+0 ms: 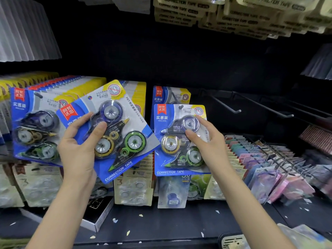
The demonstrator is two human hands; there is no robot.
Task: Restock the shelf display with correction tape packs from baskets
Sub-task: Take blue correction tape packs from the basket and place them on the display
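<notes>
My left hand (80,146) grips a blue correction tape pack (124,141), tilted to the right, thumb on its clear blister. My right hand (206,141) pinches a second blue correction tape pack (177,164) that hangs upright on a peg, its hole on the hook at the top. Behind that one hangs another blue pack (170,96). At the left, a full row of the same blue packs (34,123) hangs on a peg.
Bare metal pegs (233,110) stick out to the right of the hung packs. Beige correction tape packs (224,17) hang above. Lower rows hold beige packs (133,186) and pastel packs (265,169). A dark shelf (161,225) lies below, with a basket corner (233,241) at bottom right.
</notes>
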